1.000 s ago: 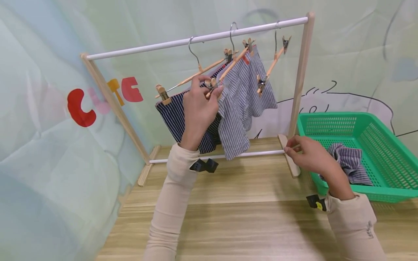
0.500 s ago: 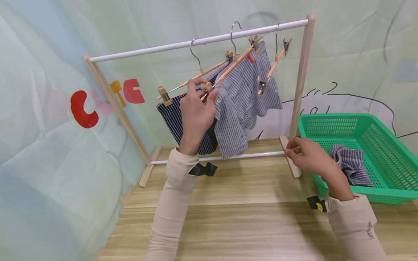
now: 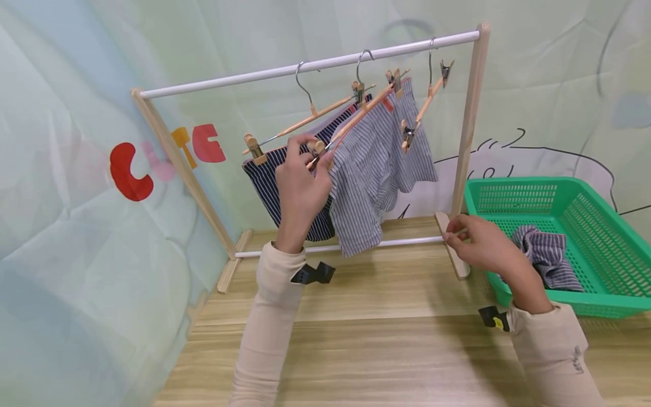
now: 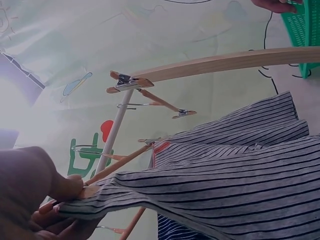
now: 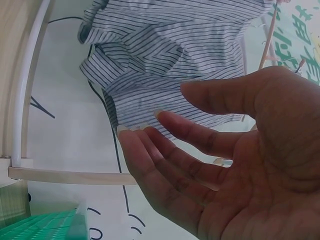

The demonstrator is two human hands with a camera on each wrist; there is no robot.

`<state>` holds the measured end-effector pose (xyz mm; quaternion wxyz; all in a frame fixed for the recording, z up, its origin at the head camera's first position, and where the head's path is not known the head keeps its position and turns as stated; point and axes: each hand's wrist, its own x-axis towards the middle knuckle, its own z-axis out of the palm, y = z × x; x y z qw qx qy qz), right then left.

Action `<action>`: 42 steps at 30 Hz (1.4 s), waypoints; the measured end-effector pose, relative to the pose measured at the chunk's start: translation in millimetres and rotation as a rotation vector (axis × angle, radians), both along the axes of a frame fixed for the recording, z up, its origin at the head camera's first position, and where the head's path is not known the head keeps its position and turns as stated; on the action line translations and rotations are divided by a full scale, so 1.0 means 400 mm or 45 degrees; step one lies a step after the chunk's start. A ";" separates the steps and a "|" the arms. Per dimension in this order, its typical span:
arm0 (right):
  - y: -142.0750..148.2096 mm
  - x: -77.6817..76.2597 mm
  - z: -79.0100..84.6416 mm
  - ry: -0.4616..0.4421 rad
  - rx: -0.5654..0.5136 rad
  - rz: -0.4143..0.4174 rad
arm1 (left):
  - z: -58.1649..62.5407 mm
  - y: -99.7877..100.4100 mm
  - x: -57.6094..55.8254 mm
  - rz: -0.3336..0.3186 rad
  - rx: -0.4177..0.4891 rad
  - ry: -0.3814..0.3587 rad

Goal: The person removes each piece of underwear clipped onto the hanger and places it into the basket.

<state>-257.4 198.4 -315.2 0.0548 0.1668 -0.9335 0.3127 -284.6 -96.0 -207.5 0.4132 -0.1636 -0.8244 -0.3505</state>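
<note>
My left hand pinches the near clip of a wooden clip hanger. Grey-and-white striped shorts hang from that hanger, slanting up to its far clip. Its metal hook is at the white rail; I cannot tell whether it bears the weight. In the left wrist view, thumb and fingers close over the waistband corner. My right hand hovers loosely curled beside the rack's right foot; its palm holds nothing in the right wrist view.
Navy striped shorts hang on another clip hanger to the left, partly behind the left hand. A bare clip hanger hangs at right. A green basket with a crumpled striped garment stands right of the rack.
The hanger's hook rose above the rail half a second ago and has come down to it. My left hand has shifted slightly left and down with the clip. The right hand stays put.
</note>
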 end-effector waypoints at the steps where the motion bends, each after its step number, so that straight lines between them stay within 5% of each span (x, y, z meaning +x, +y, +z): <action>1: 0.000 0.001 0.000 0.002 0.000 -0.002 | -0.004 -0.001 0.000 0.000 -0.002 0.007; 13: 0.002 -0.001 0.004 0.020 -0.007 -0.018 | -0.054 -0.004 0.014 -0.059 0.024 0.035; 21: 0.008 -0.006 0.002 0.144 -0.056 0.002 | -0.089 -0.015 0.020 -0.084 0.034 0.041; 42: 0.005 -0.004 0.012 0.214 -0.169 -0.064 | -0.163 -0.042 0.018 -0.146 0.008 -0.042</action>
